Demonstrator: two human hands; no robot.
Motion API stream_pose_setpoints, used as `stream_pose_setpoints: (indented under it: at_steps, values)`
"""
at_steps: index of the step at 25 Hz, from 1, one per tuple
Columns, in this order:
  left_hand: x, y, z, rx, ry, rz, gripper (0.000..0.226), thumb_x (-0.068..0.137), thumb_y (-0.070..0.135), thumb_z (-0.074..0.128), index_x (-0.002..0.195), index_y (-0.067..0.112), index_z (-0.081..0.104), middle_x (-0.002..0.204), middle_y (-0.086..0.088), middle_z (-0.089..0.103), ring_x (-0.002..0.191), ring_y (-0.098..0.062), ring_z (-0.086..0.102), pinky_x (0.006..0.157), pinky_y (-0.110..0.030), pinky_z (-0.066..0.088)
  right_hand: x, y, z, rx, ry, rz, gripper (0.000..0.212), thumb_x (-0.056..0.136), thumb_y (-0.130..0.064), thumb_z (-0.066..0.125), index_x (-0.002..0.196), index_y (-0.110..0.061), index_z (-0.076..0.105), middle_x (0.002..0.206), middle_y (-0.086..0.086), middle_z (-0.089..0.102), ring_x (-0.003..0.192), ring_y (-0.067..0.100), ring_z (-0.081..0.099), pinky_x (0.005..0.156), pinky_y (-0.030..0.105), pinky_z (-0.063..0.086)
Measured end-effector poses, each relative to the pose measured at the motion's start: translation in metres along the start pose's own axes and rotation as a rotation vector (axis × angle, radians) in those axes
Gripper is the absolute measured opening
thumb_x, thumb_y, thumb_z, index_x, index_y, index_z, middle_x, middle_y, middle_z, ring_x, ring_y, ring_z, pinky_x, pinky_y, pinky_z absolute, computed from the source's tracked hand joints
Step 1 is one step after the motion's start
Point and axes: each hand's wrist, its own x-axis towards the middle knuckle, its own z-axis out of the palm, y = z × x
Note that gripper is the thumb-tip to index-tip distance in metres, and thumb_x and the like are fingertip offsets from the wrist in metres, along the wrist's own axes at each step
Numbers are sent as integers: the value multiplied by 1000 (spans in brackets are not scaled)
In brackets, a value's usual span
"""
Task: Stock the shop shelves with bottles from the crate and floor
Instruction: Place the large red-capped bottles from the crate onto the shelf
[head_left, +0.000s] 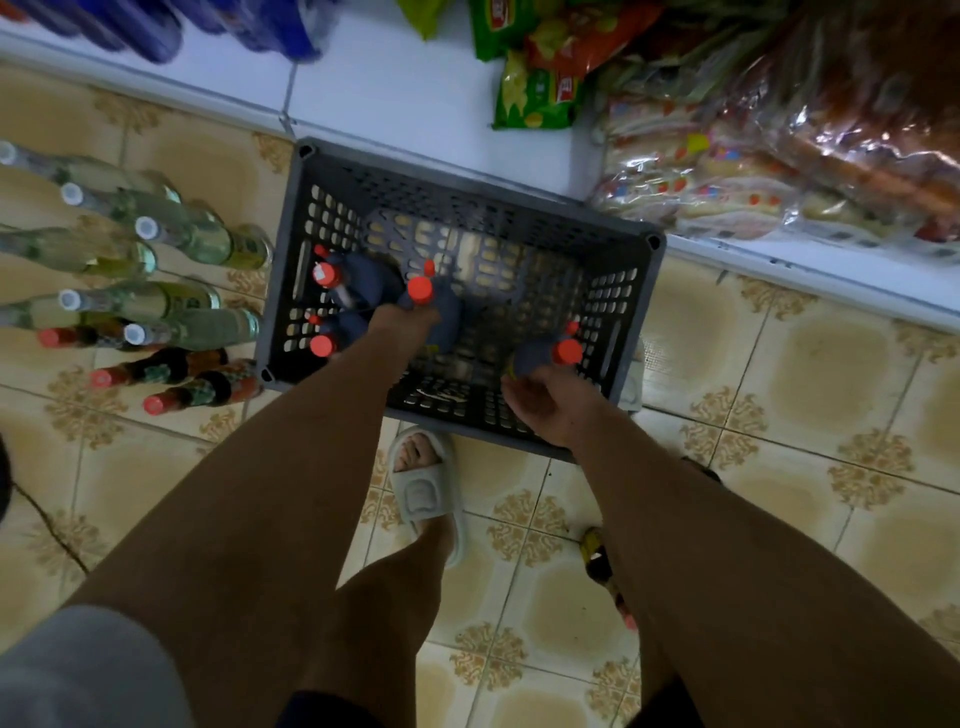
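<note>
A grey plastic crate (631, 291) stands on the tiled floor against the white shelf (415, 98). Inside it are dark bottles with red caps. My left hand (402, 319) reaches down into the crate and is closed around the neck of one red-capped dark bottle (422, 292). My right hand (545, 397) grips another red-capped dark bottle (540, 356) near the crate's right side. Two more dark bottles (332, 280) stand at the crate's left end. Left of the crate, several clear green bottles (202, 241) and red-capped sauce bottles (202, 389) stand on the floor.
The low white shelf holds green snack bags (535, 88), wrapped bread packs (727, 182) and blue bottles (156, 26). My foot in a pale slipper (423, 483) is just in front of the crate. Another bottle (602, 566) lies on the floor by my right arm.
</note>
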Motion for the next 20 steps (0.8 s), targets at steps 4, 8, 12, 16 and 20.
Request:
stream_pose_setpoints:
  at_steps: [4,8,12,16,20]
  values:
    - [-77,11,-15,-14,29,68,18,91,21,62,80,9,52,81,-9,52,69,-21,48,70,-41,40,-74,0,11,-240,15,-60,14,101,1,43,109,-9,49,84,11,46,76,22,51,95,37,48]
    - [-190,37,-35,-223,101,137,19,87,21,64,96,6,56,90,-7,58,80,-22,53,70,-35,38,-163,-5,22,-532,115,-275,22,93,3,47,110,-10,53,85,10,49,70,19,50,74,32,50]
    - [-305,56,-67,-334,86,221,21,71,26,67,78,7,60,76,-8,55,65,-22,48,61,-34,35,-273,0,25,-561,123,-523,30,83,-8,54,112,-14,58,103,13,58,85,27,58,69,39,57]
    - [-396,70,-97,-425,-20,346,14,77,19,67,71,10,59,64,-2,54,61,-17,53,63,-31,46,-382,4,7,-558,-65,-690,27,84,5,50,97,-17,57,91,8,53,85,22,52,73,37,50]
    - [-450,91,-111,-425,-117,441,21,83,29,72,77,10,66,79,-4,64,68,-13,59,70,-33,51,-446,14,-2,-528,-180,-816,31,81,9,48,86,-22,50,81,9,46,76,22,49,62,32,40]
